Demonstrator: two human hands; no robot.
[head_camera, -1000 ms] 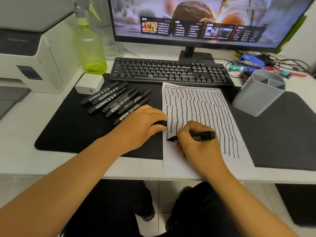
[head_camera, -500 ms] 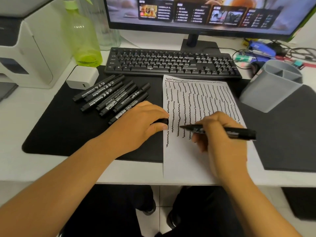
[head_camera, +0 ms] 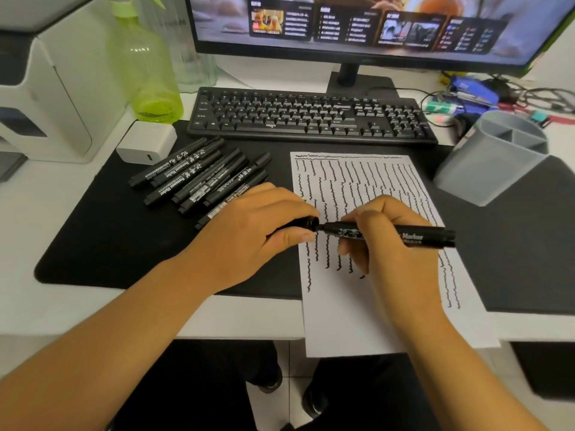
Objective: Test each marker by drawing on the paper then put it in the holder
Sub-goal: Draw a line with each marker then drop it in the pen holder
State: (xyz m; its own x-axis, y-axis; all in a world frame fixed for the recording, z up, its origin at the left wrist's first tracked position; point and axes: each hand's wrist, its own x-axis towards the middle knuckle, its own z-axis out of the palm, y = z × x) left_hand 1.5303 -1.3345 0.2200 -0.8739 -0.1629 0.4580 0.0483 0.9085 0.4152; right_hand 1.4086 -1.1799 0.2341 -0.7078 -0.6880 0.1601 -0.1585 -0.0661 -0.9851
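My right hand (head_camera: 392, 244) grips a black marker (head_camera: 417, 236) held level above the paper (head_camera: 342, 312), tip pointing left. My left hand (head_camera: 264, 225) holds the marker's black cap (head_camera: 306, 223), its open end meeting the marker's tip. The white sheet is covered with wavy black lines. Several capped black markers (head_camera: 199, 178) lie in a row on the black desk mat (head_camera: 109, 231), left of the paper. The grey holder (head_camera: 485, 169) stands at the right, tilted in this view, with nothing visible inside its compartments.
A black keyboard (head_camera: 311, 116) lies behind the paper, under a monitor (head_camera: 357, 26). A green spray bottle (head_camera: 146, 66), a white charger block (head_camera: 146, 146) and a printer (head_camera: 43, 88) stand at the left. Cables and small items (head_camera: 473, 94) clutter the back right.
My right hand has lifted the marker off the paper, turned it level and brought its tip to the cap in my left hand. The camera view has tilted down a little.
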